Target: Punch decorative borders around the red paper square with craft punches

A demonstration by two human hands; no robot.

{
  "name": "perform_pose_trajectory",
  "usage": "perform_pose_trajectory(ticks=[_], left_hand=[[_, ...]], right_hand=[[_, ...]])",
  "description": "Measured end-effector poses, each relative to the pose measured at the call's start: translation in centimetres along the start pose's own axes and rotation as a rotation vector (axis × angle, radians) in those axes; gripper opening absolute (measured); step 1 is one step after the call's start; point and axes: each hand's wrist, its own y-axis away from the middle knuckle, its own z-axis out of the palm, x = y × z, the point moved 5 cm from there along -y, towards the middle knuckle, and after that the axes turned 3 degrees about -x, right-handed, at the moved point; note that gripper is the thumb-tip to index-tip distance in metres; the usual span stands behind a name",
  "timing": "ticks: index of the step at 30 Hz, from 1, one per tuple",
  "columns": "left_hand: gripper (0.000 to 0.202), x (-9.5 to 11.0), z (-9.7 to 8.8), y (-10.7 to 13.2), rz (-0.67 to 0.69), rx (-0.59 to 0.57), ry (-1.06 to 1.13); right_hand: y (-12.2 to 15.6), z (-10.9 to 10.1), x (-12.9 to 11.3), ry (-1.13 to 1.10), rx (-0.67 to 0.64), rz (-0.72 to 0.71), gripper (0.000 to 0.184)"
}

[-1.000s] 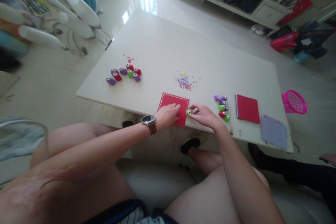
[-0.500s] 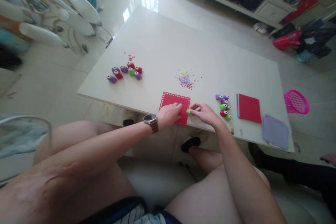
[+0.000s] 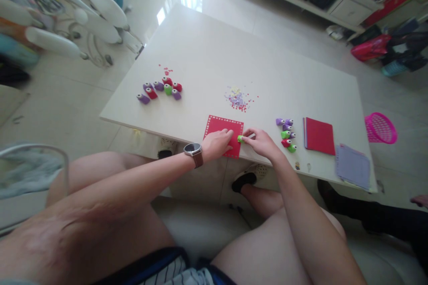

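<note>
A red square of paper [image 3: 217, 125] lies at the table's near edge, with small shapes punched along its borders. My left hand [image 3: 219, 143] rests flat on it, fingers stretched out. At the paper's right edge, my right hand [image 3: 259, 142] grips a green craft punch [image 3: 240, 139] between thumb and fingers. Beyond the paper is a heap of tiny purple, yellow and red paper cut-outs [image 3: 236, 99]. Several purple, green and red punches [image 3: 286, 133] stand to the right of my right hand.
Another group of punches [image 3: 158, 90] stands at the left, near a few red cut-outs [image 3: 166, 71]. On the right of the white table [image 3: 267, 67] lie a red paper stack [image 3: 319, 136] and punched purple sheets [image 3: 352, 165]. A pink basket [image 3: 381, 128] is beyond. Another person's leg [image 3: 361, 207] is at right.
The green punch has shifted slightly up along the paper's right edge with my right hand. My left hand stays on the paper. The view has tilted a little.
</note>
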Motion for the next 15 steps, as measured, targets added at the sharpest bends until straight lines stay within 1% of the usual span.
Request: perform_pose_trajectory(ticks=[5, 11, 15], left_hand=[[0.028, 0.0, -0.1, 0.0, -0.006, -0.012, 0.006], [0.027, 0.3, -0.5, -0.1, -0.043, -0.017, 0.004], [0.04, 0.4, -0.9, -0.3, -0.107, -0.037, -0.007]], right_hand=[[-0.2, 0.2, 0.2, -0.001, 0.007, 0.012, 0.011], [-0.6, 0.3, 0.6, -0.031, 0.053, 0.024, 0.012], [-1.0, 0.4, 1.1, -0.031, 0.082, 0.099, 0.013]])
